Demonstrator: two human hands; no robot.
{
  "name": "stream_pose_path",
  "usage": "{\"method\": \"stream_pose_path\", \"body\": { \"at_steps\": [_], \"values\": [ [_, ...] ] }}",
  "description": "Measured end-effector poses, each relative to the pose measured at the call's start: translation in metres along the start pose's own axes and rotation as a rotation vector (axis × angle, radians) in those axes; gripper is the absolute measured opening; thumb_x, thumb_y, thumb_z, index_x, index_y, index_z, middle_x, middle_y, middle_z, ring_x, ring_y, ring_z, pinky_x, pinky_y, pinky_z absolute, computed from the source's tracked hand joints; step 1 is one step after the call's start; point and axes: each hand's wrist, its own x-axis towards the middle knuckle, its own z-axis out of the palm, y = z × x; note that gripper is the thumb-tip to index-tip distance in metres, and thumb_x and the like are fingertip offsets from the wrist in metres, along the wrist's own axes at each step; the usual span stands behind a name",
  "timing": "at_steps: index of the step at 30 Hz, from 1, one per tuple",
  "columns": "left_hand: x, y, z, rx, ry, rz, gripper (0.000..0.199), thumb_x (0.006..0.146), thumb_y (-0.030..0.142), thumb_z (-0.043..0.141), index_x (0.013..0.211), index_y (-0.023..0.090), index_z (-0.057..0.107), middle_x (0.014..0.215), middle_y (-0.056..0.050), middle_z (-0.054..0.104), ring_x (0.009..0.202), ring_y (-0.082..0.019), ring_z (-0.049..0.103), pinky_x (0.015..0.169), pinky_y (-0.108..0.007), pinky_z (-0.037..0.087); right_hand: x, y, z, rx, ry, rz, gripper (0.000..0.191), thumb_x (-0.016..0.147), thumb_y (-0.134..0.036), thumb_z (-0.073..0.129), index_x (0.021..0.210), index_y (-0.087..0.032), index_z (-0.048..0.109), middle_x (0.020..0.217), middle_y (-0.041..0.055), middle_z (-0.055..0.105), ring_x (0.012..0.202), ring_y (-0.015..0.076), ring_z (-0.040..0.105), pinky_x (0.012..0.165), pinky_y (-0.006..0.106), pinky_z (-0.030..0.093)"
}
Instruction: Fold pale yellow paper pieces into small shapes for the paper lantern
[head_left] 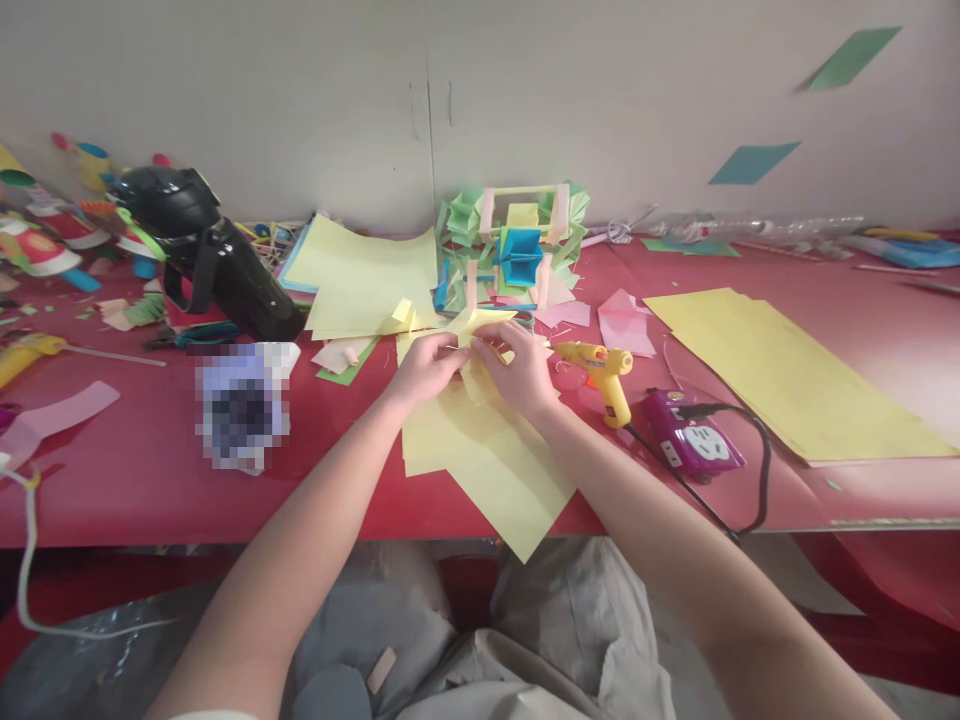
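Observation:
Both hands meet over the middle of the table at a small piece of yellow paper (487,320). My left hand (429,368) pinches its left side, fingers closed. From the right, my right hand (519,362) grips the same piece with bent fingers; the fingertips partly hide the fold. Beneath them lie larger yellow sheets (495,460), one corner hanging over the front edge. Just beyond stands a paper model (517,250) with green fans, a pale frame and a blue folded part. A yellow glue gun (600,375) lies to the right of my right hand.
A purple power strip (694,440) with a black cord sits at the right. Yellow sheets (795,375) lie farther right; more paper (375,275) is at the back left. A black bottle (225,265) leans near a blurred item (241,405). Another glue gun (30,355) lies far left.

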Motion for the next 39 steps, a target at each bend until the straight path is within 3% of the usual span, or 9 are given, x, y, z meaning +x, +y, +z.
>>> {"method": "stream_pose_path", "body": {
  "at_steps": [5, 15, 25, 34, 39],
  "values": [
    [-0.001, -0.001, -0.002, 0.074, 0.007, 0.039, 0.031, 0.075, 0.036, 0.069, 0.060, 0.020, 0.047, 0.062, 0.003, 0.043, 0.063, -0.013, 0.050, 0.065, -0.029, 0.053, 0.000, -0.001, -0.001, 0.009, -0.004, -0.014, 0.011, 0.089, -0.029, 0.059, 0.082, -0.023, 0.065, 0.088, 0.0047, 0.064, 0.081, 0.0178, 0.059, 0.077, 0.036, 0.050],
    [0.000, -0.002, -0.003, 0.051, -0.012, 0.046, 0.015, 0.074, 0.031, 0.067, 0.072, 0.018, 0.061, 0.069, 0.000, 0.055, 0.069, -0.014, 0.056, 0.068, -0.029, 0.053, 0.000, 0.000, 0.000, -0.010, -0.014, -0.037, 0.008, 0.087, -0.023, 0.060, 0.082, -0.021, 0.065, 0.087, 0.0043, 0.065, 0.081, 0.0169, 0.059, 0.075, 0.033, 0.050],
    [0.001, -0.001, -0.003, 0.073, 0.036, 0.039, 0.030, 0.077, 0.036, 0.064, 0.059, 0.018, 0.048, 0.062, 0.003, 0.043, 0.062, -0.013, 0.052, 0.065, -0.027, 0.051, 0.000, 0.001, 0.000, -0.017, -0.027, -0.057, 0.009, 0.088, -0.022, 0.059, 0.083, -0.020, 0.067, 0.086, 0.0039, 0.065, 0.081, 0.0167, 0.059, 0.074, 0.032, 0.050],
    [-0.001, 0.003, -0.002, 0.007, 0.015, 0.032, 0.032, 0.074, 0.041, 0.071, 0.061, 0.018, 0.053, 0.063, 0.002, 0.048, 0.068, -0.015, 0.056, 0.071, -0.031, 0.055, 0.000, 0.002, 0.000, -0.018, -0.018, -0.097, 0.012, 0.089, -0.027, 0.059, 0.085, -0.021, 0.067, 0.087, 0.0044, 0.064, 0.081, 0.0169, 0.060, 0.074, 0.032, 0.051],
    [-0.003, 0.007, -0.001, -0.041, -0.038, 0.026, 0.025, 0.068, 0.035, 0.078, 0.079, 0.016, 0.066, 0.079, -0.003, 0.066, 0.084, -0.019, 0.063, 0.080, -0.034, 0.053, 0.001, 0.000, -0.001, -0.020, 0.006, -0.093, 0.009, 0.087, -0.023, 0.060, 0.083, -0.021, 0.067, 0.089, 0.0044, 0.066, 0.080, 0.0166, 0.061, 0.073, 0.032, 0.051]
  ]
}}
